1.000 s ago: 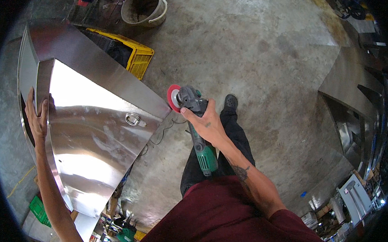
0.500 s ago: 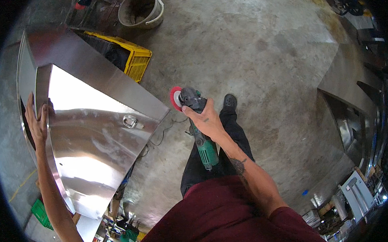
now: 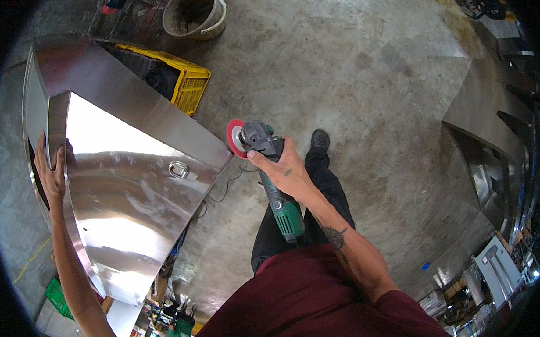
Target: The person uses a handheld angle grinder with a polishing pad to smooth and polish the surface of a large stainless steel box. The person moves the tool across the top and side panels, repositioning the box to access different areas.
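Observation:
My right hand (image 3: 287, 167) is closed round the head end of a green and black angle grinder (image 3: 286, 213), its thumb near the disc. A red disc (image 3: 236, 138) with a pale centre faces left, close to the right corner of a large shiny sheet-metal piece (image 3: 125, 194); whether they touch I cannot tell. That piece has a bent side flange and a metal ring fitting (image 3: 179, 169) on its face. On the flange at its left edge rests my left hand (image 3: 51, 174), fingers stretched and spread; some fingertips pass over the edge.
Beyond the metal piece stand a yellow crate (image 3: 191, 90) and a bucket (image 3: 195, 17). A dark cable (image 3: 225, 186) lies on the concrete floor (image 3: 376, 102) beside the piece. More metal panels (image 3: 481, 115) stand at the right. A green crate (image 3: 58, 298) is at lower left.
The grinder has shifted slightly left and turned a little, so its disc shows more fully and is nearer the metal corner. My left hand stays on the flange.

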Tool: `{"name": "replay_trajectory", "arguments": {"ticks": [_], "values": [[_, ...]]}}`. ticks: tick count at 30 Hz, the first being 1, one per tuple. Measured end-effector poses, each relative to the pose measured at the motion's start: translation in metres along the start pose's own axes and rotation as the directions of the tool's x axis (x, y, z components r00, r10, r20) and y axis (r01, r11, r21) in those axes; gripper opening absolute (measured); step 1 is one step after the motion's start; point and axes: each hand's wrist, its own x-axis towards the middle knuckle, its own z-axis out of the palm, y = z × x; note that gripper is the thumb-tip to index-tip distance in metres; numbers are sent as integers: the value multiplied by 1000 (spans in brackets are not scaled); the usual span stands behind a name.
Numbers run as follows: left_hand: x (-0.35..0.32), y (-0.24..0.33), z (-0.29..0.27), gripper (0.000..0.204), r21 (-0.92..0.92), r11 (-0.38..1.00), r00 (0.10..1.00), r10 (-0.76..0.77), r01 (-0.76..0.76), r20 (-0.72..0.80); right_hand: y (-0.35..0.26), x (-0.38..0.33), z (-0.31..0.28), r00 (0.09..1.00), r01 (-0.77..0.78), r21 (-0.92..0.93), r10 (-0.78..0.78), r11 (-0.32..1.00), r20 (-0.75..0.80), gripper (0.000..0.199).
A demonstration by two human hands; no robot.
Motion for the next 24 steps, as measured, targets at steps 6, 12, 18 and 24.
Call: {"name": "replay_trajectory", "arguments": {"ticks": [6, 12, 18, 24], "values": [[2, 3, 0, 76, -56, 997, 999, -48, 49, 27, -4, -4, 1, 1000, 31, -24, -31, 999, -3, 98], [0, -2, 3, 81, -35, 998, 998, -50, 51, 22, -1, 1, 0, 1000, -21, -64, 23, 998, 20, 95], [-2, -4, 3, 82, -32, 998, 998, -53, 54, 38, -17, -4, -3, 997, -61, -89, 65, 994, 42, 100], [2, 1, 1, 82, -52, 998, 999, -40, 41, 17, -10, 3, -3, 998, -53, -99, 56, 994, 24, 99]]}}
